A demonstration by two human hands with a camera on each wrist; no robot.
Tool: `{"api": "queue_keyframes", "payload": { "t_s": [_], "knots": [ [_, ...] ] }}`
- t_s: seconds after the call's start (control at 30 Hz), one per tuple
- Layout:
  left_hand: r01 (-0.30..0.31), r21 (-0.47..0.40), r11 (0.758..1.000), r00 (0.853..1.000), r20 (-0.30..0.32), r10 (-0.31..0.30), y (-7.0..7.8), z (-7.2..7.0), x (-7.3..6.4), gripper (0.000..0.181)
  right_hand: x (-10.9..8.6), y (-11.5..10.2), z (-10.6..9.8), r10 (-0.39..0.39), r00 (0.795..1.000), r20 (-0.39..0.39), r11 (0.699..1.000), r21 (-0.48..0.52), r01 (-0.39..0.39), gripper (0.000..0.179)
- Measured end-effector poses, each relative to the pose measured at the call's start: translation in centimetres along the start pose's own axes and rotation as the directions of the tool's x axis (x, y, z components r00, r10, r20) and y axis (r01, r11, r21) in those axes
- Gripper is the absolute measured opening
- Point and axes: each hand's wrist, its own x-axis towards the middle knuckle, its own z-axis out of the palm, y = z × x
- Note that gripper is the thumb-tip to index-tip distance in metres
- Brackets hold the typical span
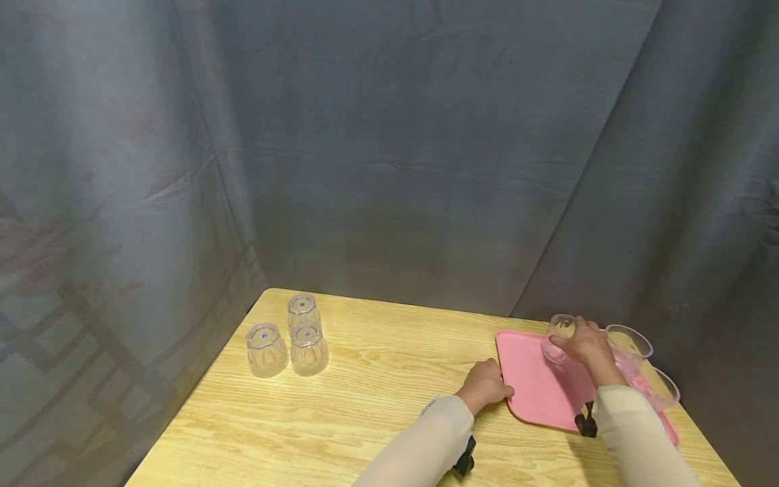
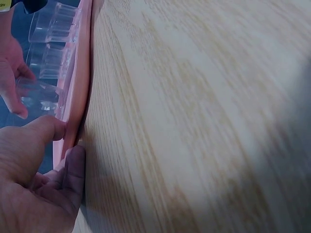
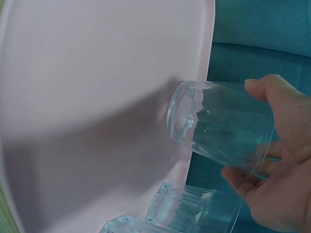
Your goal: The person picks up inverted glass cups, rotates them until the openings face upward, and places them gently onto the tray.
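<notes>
Lower right of the head view, the right grip wraps a clear tumbler, seemingly standing on the pink tray, whose edge the left grip pinches. The tumbler should be light, stiff, slippery; best held round its sides.

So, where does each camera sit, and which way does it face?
Head: worn on the head, facing forward and down at the table, pink tray and curtain; left hand, right hand and sleeves show.
Left wrist: worn there, facing the tray's edge and the table; the left hand shows, with the right hand beyond.
Right wrist: worn there, facing the tray and held glass; only the right hand shows.
Shared: both wrist views show the tray, right hand and held glass.
</notes>
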Motion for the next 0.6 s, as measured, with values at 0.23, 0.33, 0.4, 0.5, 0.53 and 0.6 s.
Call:
{"api": "queue_keyframes", "payload": {
  "t_s": [0.23, 0.33, 0.4, 0.5, 0.53, 0.6],
  "knots": [
    [-0.031, 0.016, 0.999, 0.999, -0.013, 0.031, 0.15, 0.01, -0.27, 0.031, -0.27, -0.07, -0.27, 0.003, 1.0, 0.013, 1.0, -0.029, -0.002, 0.106],
    [-0.048, 0.019, 0.999, 0.999, -0.021, 0.049, 0.18, 0.04, -0.37, 0.03, -0.29, 0.02, -0.38, 0.005, 1.0, 0.022, 0.998, -0.057, -0.004, 0.106],
    [-0.047, 0.022, 0.999, 0.999, -0.021, 0.047, 0.19, 0.07, -0.38, 0.03, -0.22, 0.07, -0.46, 0.004, 1.0, 0.03, 0.997, -0.074, -0.001, 0.107],
    [-0.048, 0.027, 0.998, 0.999, -0.023, 0.048, 0.17, 0.02, -0.39, 0.029, -0.07, 0.07, -0.53, -0.002, 0.999, 0.04, 0.996, -0.094, 0.006, 0.107],
    [-0.047, 0.028, 0.998, 0.999, -0.022, 0.048, 0.16, 0.02, -0.38, 0.029, -0.04, 0.04, -0.56, -0.003, 0.999, 0.043, 0.995, -0.1, 0.008, 0.107],
    [-0.045, 0.021, 0.999, 0.999, -0.018, 0.046, 0.16, -0.09, -0.41, 0.028, 0.02, 0.0, -0.6, 0.0, 0.999, 0.045, 0.994, -0.106, 0.005, 0.107]
  ]
}}
